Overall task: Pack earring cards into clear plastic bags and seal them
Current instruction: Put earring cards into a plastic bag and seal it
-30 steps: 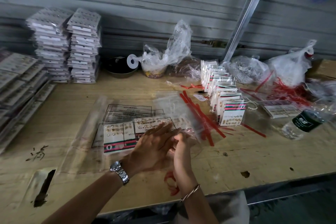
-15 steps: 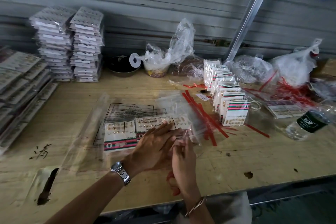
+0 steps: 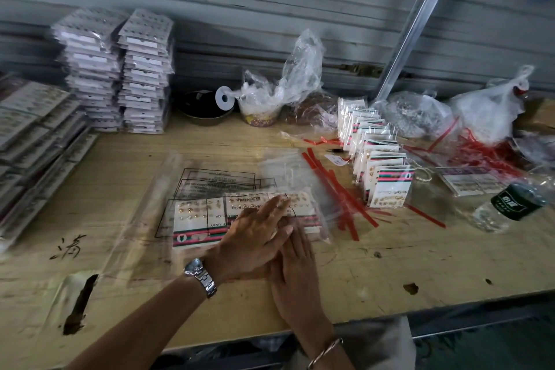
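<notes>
Both hands meet over the work near the front edge. Wearing a watch at the wrist, the left hand lies flat with fingers straight, pressing on bagged cards. Tucked under its palm, back up, is the right hand; its fingertips are hidden and blurred, so I cannot tell whether they pinch a flap or merely rest on it.

Under everything runs the wooden workbench. At its far left stand two tall stacks of packed cards. Nearer, a loose spread of clear plastic bags with printed warning panels lies under and beyond the hands. One earring card sits in a bag, striped end toward the person, just left of the pressing hand. To the right leans a row of earring cards, and between it and the bags lie thin red strips.

I judge the step to be sealing. Done well, the left palm pins the card so it cannot creep, the flap folds square to the bag's mouth, and the fingers smooth from the middle outward, trapping no crease or air
</notes>
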`<state>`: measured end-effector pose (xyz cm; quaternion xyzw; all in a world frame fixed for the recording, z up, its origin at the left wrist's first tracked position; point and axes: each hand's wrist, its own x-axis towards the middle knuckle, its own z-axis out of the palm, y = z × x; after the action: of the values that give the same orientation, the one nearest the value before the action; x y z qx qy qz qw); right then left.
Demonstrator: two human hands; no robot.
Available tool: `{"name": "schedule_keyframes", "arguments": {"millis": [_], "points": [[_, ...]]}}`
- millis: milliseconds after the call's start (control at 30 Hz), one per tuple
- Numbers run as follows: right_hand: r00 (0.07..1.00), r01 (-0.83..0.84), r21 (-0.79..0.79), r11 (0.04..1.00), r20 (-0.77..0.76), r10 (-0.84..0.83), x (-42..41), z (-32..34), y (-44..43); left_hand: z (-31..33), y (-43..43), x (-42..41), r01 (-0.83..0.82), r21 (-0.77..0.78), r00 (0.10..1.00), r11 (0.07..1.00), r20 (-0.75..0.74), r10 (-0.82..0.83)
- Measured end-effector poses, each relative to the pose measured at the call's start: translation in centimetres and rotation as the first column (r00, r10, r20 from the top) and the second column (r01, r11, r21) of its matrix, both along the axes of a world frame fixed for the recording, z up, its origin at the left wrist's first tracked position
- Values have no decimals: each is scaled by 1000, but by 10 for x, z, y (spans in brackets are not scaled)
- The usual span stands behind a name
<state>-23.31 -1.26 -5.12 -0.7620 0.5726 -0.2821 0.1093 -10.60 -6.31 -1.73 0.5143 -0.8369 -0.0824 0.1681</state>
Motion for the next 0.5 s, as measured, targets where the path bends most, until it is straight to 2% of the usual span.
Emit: {"name": "schedule_keyframes", "arguments": {"millis": [100, 200, 367, 500], "points": [[984, -66, -24, 998, -169, 61, -2, 3, -6, 3, 1, 5, 46, 68, 998, 997, -39, -43], [964, -113, -22, 993, -247, 104, -7, 8, -14, 2, 4, 13, 115, 190, 988, 975, -124, -93], [920, -80, -38, 996, -388, 59, -14, 14, -23, -9, 9, 19, 69, 69, 998, 995, -8, -69], [916, -93, -53, 994, -396, 64, -21, 13, -27, -14, 8, 23, 73, 49, 996, 996, 48, -75]]}}
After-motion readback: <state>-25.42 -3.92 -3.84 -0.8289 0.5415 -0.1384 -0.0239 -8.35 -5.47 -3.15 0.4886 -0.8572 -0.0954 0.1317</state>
